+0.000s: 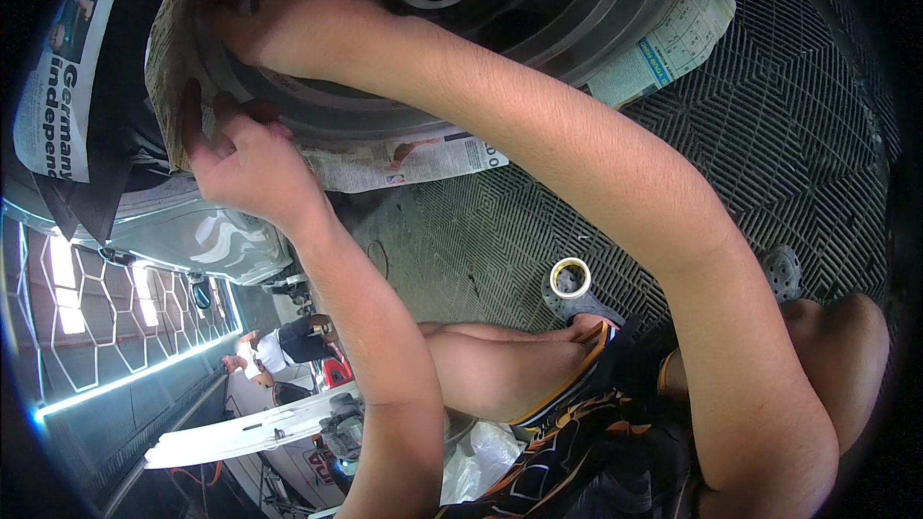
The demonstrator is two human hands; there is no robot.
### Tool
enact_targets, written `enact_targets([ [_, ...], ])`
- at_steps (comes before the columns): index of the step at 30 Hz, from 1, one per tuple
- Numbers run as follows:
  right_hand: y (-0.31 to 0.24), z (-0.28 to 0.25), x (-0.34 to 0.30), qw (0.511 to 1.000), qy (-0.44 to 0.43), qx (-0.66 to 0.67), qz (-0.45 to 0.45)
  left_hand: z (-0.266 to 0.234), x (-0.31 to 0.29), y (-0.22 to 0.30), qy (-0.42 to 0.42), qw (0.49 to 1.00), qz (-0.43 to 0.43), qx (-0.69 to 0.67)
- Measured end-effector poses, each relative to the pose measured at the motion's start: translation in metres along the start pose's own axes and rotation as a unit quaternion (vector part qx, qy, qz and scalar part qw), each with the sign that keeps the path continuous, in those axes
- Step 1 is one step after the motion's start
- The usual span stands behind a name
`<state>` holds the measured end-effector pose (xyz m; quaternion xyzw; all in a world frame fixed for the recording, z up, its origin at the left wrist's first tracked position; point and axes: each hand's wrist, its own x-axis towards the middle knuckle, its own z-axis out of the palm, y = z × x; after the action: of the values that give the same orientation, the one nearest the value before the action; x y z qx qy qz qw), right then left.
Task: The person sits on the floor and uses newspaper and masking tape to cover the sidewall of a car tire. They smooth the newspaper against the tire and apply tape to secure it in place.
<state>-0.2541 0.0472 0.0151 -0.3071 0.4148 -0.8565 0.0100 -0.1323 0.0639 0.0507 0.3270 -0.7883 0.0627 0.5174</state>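
Note:
A dark wheel (538,10) with a grey rim and a round centre cap fills the top of the view. Newspaper sheets (409,161) lie around its outer edge. At the wheel's left side, my left hand (252,161) is closed on the upright newspaper edge, one finger stretched up along the paper and the others curled. My right hand (264,14) reaches across the wheel to the same left side, just above the left one. Its fingers are in shade, and their grip on the paper or rim cannot be made out.
A yellowish roll of tape (570,278) rests by my shoe on the dark ribbed floor tiles (769,125). More newspaper (67,77) hangs on the dark panel at far left. Beyond are a grey car body (216,235), a white panel (250,431) and another person (274,351).

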Motion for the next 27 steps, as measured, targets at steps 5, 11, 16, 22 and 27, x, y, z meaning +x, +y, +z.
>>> enact_targets([
  [5,-0.007,-0.005,-0.006,0.995,-0.097,-0.032,0.011,-0.021,0.003,0.017,0.217,0.913,0.268,0.218],
  [11,-0.009,0.007,-0.018,0.994,-0.107,0.0,-0.034,-0.027,0.048,0.0,0.104,0.851,0.391,0.335],
  [16,-0.008,0.002,-0.007,0.989,-0.148,-0.023,0.016,-0.016,0.065,-0.016,0.079,0.879,0.377,0.28],
  [22,-0.008,-0.005,-0.005,0.993,-0.115,-0.016,0.009,-0.011,0.062,-0.004,0.085,0.856,0.413,0.299],
  [27,-0.009,-0.005,0.0,0.996,-0.057,0.059,0.025,-0.013,0.073,-0.017,0.078,0.894,0.365,0.247],
])
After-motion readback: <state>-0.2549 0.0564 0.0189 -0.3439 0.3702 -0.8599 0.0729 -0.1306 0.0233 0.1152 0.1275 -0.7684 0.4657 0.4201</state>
